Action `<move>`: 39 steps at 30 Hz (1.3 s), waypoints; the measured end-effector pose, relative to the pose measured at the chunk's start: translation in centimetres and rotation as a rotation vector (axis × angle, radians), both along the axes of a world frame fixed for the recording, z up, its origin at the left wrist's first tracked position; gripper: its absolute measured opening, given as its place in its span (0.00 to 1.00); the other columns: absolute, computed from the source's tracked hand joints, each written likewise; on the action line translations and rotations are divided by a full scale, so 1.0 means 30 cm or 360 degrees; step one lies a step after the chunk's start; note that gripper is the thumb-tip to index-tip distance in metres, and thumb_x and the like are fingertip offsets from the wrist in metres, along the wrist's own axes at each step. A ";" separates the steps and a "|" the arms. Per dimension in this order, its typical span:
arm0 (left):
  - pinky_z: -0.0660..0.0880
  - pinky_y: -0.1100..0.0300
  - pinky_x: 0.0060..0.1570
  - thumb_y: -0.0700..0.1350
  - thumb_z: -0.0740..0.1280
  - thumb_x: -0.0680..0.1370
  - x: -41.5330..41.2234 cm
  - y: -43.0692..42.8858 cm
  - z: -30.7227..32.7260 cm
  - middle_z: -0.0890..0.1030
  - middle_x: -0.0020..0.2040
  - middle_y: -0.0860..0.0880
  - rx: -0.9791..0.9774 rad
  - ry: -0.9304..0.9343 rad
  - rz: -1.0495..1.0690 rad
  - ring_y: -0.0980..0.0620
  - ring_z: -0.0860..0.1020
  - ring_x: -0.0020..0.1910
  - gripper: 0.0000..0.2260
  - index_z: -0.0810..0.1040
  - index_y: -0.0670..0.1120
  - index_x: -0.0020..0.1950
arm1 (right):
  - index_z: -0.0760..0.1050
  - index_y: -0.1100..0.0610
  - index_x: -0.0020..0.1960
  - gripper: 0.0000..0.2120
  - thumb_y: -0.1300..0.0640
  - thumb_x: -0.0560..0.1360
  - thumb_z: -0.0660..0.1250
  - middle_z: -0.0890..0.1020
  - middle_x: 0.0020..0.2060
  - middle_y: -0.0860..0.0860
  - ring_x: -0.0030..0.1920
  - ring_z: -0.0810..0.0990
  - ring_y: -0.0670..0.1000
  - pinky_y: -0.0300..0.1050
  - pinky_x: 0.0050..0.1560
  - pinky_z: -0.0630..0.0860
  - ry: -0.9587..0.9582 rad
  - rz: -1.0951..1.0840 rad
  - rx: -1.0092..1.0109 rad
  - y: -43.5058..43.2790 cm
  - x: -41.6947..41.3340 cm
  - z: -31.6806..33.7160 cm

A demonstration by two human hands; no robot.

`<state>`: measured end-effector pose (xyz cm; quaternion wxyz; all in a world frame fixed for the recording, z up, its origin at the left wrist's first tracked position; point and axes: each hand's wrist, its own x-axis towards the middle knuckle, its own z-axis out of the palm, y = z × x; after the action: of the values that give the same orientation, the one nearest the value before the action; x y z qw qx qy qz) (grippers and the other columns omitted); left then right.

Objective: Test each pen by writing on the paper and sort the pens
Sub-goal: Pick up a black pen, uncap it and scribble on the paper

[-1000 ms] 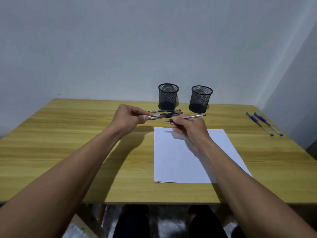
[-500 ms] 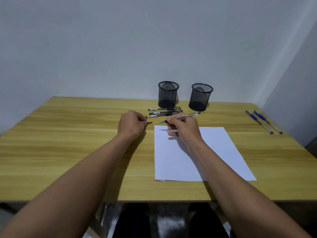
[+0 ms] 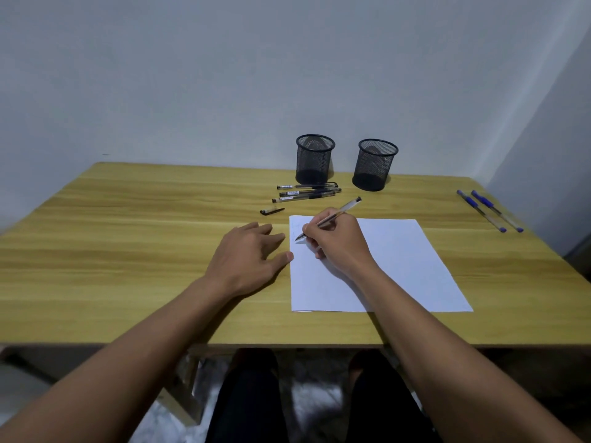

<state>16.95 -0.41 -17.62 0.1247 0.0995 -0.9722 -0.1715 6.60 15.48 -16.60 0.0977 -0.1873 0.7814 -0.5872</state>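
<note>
My right hand grips an uncapped clear pen with its tip down on the top left corner of the white paper. Faint marks show near the tip. My left hand lies flat on the table with straight fingers, its fingertips at the paper's left edge. The pen's black cap lies on the table just beyond my left hand. Three capped black pens lie side by side behind it. Two blue pens lie at the far right.
Two black mesh pen cups stand at the back of the wooden table, near the wall. A second wall closes in on the right past the blue pens. My legs show below the table's front edge.
My left hand pulled the cap off, laid it on the table and came down flat beside the paper. My right hand brought the pen's tip down onto the paper.
</note>
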 end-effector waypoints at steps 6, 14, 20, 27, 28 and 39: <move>0.62 0.50 0.71 0.66 0.62 0.76 0.002 -0.002 -0.010 0.70 0.74 0.50 -0.0049 -0.0021 0.0000 0.48 0.64 0.76 0.25 0.74 0.57 0.70 | 0.79 0.58 0.43 0.06 0.56 0.77 0.73 0.85 0.33 0.55 0.31 0.82 0.49 0.43 0.34 0.79 0.0049 0.0048 0.0109 0.000 0.001 -0.011; 0.64 0.49 0.72 0.67 0.62 0.75 -0.003 -0.007 -0.015 0.70 0.74 0.51 -0.0025 -0.0011 0.0013 0.49 0.64 0.76 0.26 0.75 0.58 0.70 | 0.79 0.56 0.42 0.08 0.53 0.76 0.72 0.85 0.31 0.52 0.32 0.84 0.51 0.55 0.39 0.83 0.0189 -0.0014 0.0197 -0.005 -0.003 -0.023; 0.64 0.49 0.71 0.66 0.63 0.75 0.000 -0.007 -0.014 0.71 0.74 0.51 -0.0008 0.0000 0.0018 0.49 0.64 0.75 0.25 0.75 0.58 0.69 | 0.80 0.56 0.42 0.07 0.54 0.76 0.73 0.85 0.35 0.52 0.38 0.86 0.51 0.60 0.45 0.85 0.0175 -0.0046 0.0250 -0.002 0.003 -0.017; 0.64 0.49 0.71 0.67 0.62 0.75 -0.002 -0.006 -0.015 0.71 0.74 0.52 -0.0016 -0.0015 0.0021 0.50 0.64 0.75 0.25 0.75 0.58 0.69 | 0.78 0.55 0.41 0.07 0.55 0.75 0.73 0.85 0.37 0.52 0.40 0.86 0.52 0.58 0.47 0.85 0.0154 -0.0095 0.0269 0.003 0.008 -0.011; 0.64 0.49 0.71 0.67 0.62 0.75 -0.002 -0.006 -0.015 0.71 0.74 0.52 -0.0019 -0.0013 0.0020 0.50 0.64 0.75 0.25 0.75 0.58 0.69 | 0.78 0.55 0.41 0.07 0.54 0.75 0.73 0.85 0.37 0.52 0.41 0.86 0.52 0.57 0.47 0.85 0.0153 -0.0107 0.0270 0.002 0.006 -0.011; 0.64 0.49 0.71 0.68 0.62 0.75 -0.006 -0.006 -0.023 0.71 0.73 0.52 -0.0024 0.0012 0.0011 0.50 0.64 0.75 0.25 0.75 0.59 0.69 | 0.76 0.56 0.42 0.08 0.55 0.77 0.71 0.83 0.34 0.53 0.31 0.82 0.50 0.43 0.30 0.77 0.0161 -0.0152 0.0263 0.002 0.007 -0.009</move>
<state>16.78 -0.58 -18.31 0.1297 0.1014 -0.9726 -0.1640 6.80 15.52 -16.88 0.0453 -0.1706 0.8390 -0.5147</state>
